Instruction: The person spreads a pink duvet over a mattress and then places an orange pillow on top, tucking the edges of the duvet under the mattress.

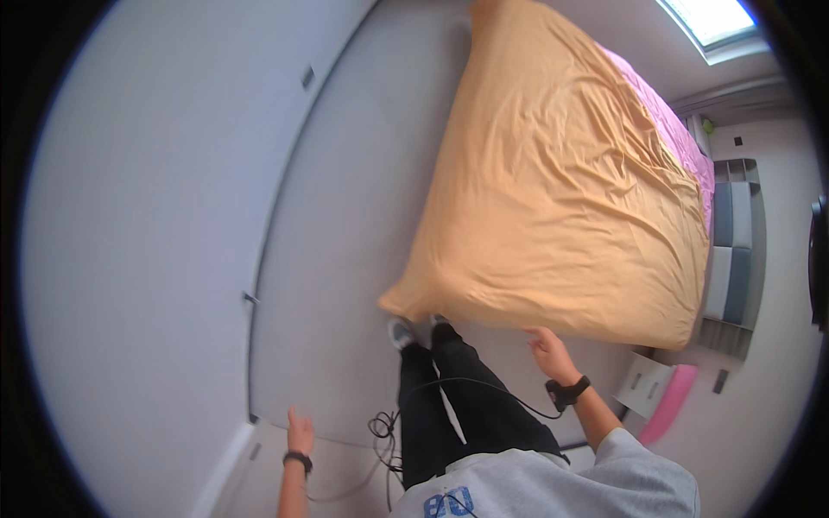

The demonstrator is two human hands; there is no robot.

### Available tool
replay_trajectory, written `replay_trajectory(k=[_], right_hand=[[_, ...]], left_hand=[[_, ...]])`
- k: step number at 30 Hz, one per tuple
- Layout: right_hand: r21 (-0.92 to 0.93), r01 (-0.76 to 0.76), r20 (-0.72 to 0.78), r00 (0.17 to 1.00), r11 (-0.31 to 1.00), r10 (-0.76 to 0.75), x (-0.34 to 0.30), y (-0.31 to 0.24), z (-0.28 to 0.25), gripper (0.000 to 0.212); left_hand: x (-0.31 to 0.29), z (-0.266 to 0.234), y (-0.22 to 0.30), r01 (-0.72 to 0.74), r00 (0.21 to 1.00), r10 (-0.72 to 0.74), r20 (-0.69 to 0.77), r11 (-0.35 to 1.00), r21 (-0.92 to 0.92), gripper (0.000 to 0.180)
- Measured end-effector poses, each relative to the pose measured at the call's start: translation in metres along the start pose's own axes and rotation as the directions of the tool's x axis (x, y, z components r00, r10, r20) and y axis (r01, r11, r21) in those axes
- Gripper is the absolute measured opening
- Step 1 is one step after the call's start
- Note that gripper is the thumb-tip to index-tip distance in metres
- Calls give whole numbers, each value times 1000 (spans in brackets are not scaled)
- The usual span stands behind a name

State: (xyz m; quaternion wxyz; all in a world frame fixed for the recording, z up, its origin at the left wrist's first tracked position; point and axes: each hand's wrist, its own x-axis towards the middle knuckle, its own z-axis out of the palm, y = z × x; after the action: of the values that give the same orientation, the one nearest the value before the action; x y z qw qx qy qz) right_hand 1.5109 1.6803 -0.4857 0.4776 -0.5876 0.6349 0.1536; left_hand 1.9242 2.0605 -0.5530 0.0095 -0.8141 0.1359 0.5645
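Observation:
A wrinkled orange-yellow sheet [544, 198] covers most of the bed and hangs over its near edge. My right hand [551, 354], with a black band on the wrist, is at that near edge. Its fingertips reach the sheet's border, and I cannot tell whether they touch it; no cloth shows gripped in the hand. Low on the left, my left hand [300, 432] hangs away from the bed, its fingers loosely apart and nothing in them. A dark band [298, 460] circles that wrist too.
Pink bedding [661, 108] shows along the bed's far right side, by a grey-and-blue padded headboard [731, 246]. A white nightstand [646, 382] with a pink item [672, 404] stands at right. Black cable [384, 425] loops beside my legs. A wall [155, 242] runs along the left.

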Motion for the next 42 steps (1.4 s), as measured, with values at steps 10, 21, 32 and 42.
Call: replay_trajectory(k=[10,21,32,42], right_hand=[[985,-4,-77,887,174,455,-15,-130,-150,22],[929,-26,-132,908,369,398,181,-305,-250,19],[699,70,-363,892,712,269,430,-534,-401,29],[700,-15,-644,418,714,641,546,-537,-483,27]], left_hand=[[-133,-144,-33,-131,978,8,-206,800,-586,29],[56,-369,379,-412,909,363,-205,858,-306,23],[318,-508,857,-813,580,813,-48,575,-91,17],[564,-458,1284,-895,323,862,390,413,-172,19]])
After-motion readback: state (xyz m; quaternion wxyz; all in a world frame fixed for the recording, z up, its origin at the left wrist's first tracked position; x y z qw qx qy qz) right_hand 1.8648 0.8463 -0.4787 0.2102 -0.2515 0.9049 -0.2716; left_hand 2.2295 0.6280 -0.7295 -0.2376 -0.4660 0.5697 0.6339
